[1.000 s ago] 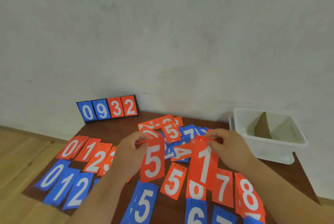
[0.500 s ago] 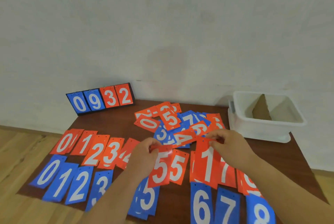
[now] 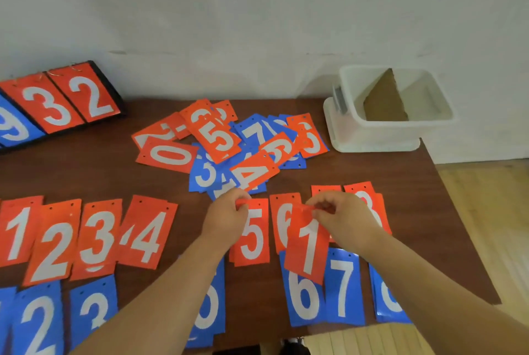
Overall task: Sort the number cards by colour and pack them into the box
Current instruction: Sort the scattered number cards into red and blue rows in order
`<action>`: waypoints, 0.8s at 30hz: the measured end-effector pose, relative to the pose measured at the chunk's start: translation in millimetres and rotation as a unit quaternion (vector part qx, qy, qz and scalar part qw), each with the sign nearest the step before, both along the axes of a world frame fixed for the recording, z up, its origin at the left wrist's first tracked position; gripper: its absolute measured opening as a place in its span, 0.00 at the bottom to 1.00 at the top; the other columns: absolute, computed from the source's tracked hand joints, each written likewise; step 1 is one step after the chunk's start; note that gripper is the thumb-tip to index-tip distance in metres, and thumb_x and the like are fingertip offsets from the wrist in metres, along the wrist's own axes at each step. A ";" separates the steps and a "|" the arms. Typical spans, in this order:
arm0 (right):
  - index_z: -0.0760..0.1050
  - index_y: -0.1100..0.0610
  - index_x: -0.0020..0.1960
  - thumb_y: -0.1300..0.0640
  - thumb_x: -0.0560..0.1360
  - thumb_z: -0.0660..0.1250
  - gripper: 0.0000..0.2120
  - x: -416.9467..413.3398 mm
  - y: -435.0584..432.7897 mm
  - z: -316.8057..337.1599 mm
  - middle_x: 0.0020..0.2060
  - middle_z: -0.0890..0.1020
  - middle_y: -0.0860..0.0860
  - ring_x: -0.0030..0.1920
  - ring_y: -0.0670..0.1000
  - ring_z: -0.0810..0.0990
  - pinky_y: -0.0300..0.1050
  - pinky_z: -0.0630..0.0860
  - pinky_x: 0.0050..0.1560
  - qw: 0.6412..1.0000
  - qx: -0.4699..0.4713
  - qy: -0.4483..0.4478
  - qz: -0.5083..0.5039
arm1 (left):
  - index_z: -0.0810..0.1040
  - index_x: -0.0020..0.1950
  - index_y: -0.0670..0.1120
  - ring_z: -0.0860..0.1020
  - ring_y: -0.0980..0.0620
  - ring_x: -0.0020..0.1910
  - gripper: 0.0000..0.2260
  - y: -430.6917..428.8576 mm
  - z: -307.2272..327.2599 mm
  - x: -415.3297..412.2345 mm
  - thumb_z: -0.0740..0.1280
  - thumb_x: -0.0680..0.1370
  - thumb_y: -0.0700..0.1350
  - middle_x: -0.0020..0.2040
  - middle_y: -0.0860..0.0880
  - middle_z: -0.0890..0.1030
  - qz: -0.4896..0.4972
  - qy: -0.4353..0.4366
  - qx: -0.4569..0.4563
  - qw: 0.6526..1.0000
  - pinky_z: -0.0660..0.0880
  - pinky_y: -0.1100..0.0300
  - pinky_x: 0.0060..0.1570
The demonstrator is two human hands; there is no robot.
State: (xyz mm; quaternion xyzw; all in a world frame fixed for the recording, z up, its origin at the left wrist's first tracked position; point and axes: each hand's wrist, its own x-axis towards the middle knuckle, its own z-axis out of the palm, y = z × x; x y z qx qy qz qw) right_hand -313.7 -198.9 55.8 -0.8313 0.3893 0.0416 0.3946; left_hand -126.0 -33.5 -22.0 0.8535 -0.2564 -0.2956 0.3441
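- Head view gives me a brown tabletop [image 3: 86, 171] set against a pale wall, with a flip scoreboard [image 3: 60, 102] standing at the back left.
- At the back right I see the white plastic box [image 3: 400, 133], a cardboard divider [image 3: 385, 102] upright inside it, well apart from both hands.
- Between the box and the hands lies a loose pile of cards [image 3: 223, 148], red and blue overlapping at odd angles.
- I see the left hand [image 3: 226, 218] pinching the top edge of the red 5 card [image 3: 253, 237], which lies to the right of the red 4 card [image 3: 147, 236].
- The right hand [image 3: 343, 220] pinches the top of the red 1 card [image 3: 309, 248], which is tilted across the red 6 card [image 3: 282, 220] and the blue 6 card [image 3: 303, 300].
- The cards are glossy rectangles with white numerals and small holes punched along the top; the red row lies behind the blue row.
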 end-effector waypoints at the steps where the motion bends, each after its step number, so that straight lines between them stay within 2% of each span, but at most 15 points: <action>1: 0.79 0.39 0.50 0.55 0.78 0.69 0.10 4.2 1.4 -1.9 0.50 0.82 0.39 0.52 0.41 0.80 0.37 0.79 0.52 1.000 0.006 0.000 -0.006 | 0.77 0.54 0.56 0.77 0.59 0.53 0.05 0.0 -2.9 1.5 0.66 0.82 0.45 0.48 0.61 0.76 -0.019 -0.024 0.005 1.000 0.78 0.64 0.47; 3: 0.78 0.38 0.49 0.56 0.78 0.70 0.11 13.7 4.1 -2.8 0.50 0.83 0.41 0.52 0.41 0.80 0.35 0.77 0.52 1.000 0.012 -0.012 -0.018 | 0.78 0.57 0.55 0.71 0.61 0.57 0.06 0.0 -0.7 5.4 0.67 0.81 0.46 0.53 0.59 0.74 -0.048 -0.090 0.016 0.995 0.73 0.66 0.52; 5: 0.79 0.40 0.50 0.57 0.78 0.70 0.10 24.7 7.7 1.4 0.51 0.82 0.41 0.53 0.41 0.80 0.35 0.76 0.53 0.999 0.021 -0.017 -0.025 | 0.79 0.58 0.55 0.70 0.61 0.58 0.08 0.9 10.8 9.7 0.68 0.80 0.47 0.56 0.58 0.73 -0.053 -0.101 0.008 0.993 0.74 0.62 0.57; 8: 0.82 0.44 0.50 0.58 0.78 0.70 0.09 42.2 13.5 18.1 0.48 0.84 0.39 0.50 0.40 0.81 0.36 0.79 0.52 0.998 0.039 -0.035 -0.033 | 0.80 0.58 0.57 0.74 0.64 0.54 0.08 10.0 47.3 10.8 0.69 0.80 0.47 0.54 0.62 0.73 -0.031 0.002 -0.042 0.999 0.75 0.63 0.56; 10: 0.83 0.45 0.50 0.59 0.77 0.70 0.09 55.4 17.4 34.7 0.45 0.85 0.40 0.47 0.40 0.83 0.33 0.79 0.47 0.996 0.049 -0.067 -0.040 | 0.80 0.57 0.60 0.76 0.66 0.53 0.08 19.8 76.4 9.3 0.70 0.80 0.48 0.56 0.62 0.76 -0.015 0.076 -0.074 0.994 0.75 0.65 0.53; 12: 0.83 0.46 0.50 0.60 0.76 0.71 0.09 69.9 21.4 53.4 0.44 0.85 0.40 0.44 0.37 0.82 0.28 0.76 0.42 0.993 0.047 -0.105 -0.042 | 0.80 0.56 0.61 0.78 0.65 0.53 0.09 32.2 100.3 8.7 0.70 0.79 0.48 0.57 0.61 0.80 -0.015 0.100 -0.107 0.989 0.75 0.69 0.50; 16: 0.83 0.48 0.47 0.62 0.74 0.73 0.09 102.4 35.2 90.1 0.39 0.85 0.46 0.35 0.41 0.80 0.35 0.74 0.39 0.981 0.055 -0.185 -0.027 | 0.79 0.54 0.63 0.77 0.70 0.52 0.11 62.0 142.5 11.3 0.70 0.79 0.45 0.56 0.63 0.80 -0.018 0.047 -0.115 0.992 0.72 0.77 0.45; 18: 0.83 0.47 0.46 0.62 0.73 0.73 0.10 116.5 47.4 106.0 0.38 0.84 0.49 0.34 0.43 0.78 0.34 0.73 0.37 0.975 0.052 -0.215 0.001 | 0.79 0.53 0.62 0.77 0.69 0.52 0.11 78.8 159.0 10.3 0.70 0.79 0.44 0.52 0.64 0.79 0.003 0.003 -0.108 0.994 0.70 0.77 0.43; 20: 0.82 0.46 0.46 0.63 0.73 0.73 0.12 126.9 61.2 119.0 0.37 0.83 0.48 0.34 0.42 0.77 0.31 0.72 0.37 0.968 0.053 -0.243 0.040 | 0.81 0.51 0.58 0.78 0.67 0.47 0.11 97.0 172.4 6.5 0.71 0.78 0.40 0.46 0.62 0.81 0.057 -0.015 -0.128 0.990 0.71 0.76 0.42; 22: 0.80 0.45 0.46 0.65 0.72 0.73 0.14 134.9 76.0 127.8 0.41 0.82 0.45 0.35 0.38 0.78 0.29 0.73 0.39 0.962 0.056 -0.253 0.085 | 0.82 0.50 0.57 0.79 0.64 0.46 0.12 118.1 181.2 0.7 0.70 0.77 0.38 0.46 0.62 0.83 0.120 -0.035 -0.146 0.981 0.73 0.73 0.44; 24: 0.79 0.43 0.47 0.64 0.72 0.73 0.16 141.2 94.8 127.6 0.44 0.83 0.47 0.35 0.40 0.78 0.32 0.75 0.38 0.957 0.072 -0.247 0.133 | 0.83 0.51 0.57 0.80 0.62 0.46 0.13 144.5 183.6 -5.0 0.71 0.76 0.37 0.46 0.60 0.83 0.185 -0.058 -0.153 0.969 0.76 0.67 0.47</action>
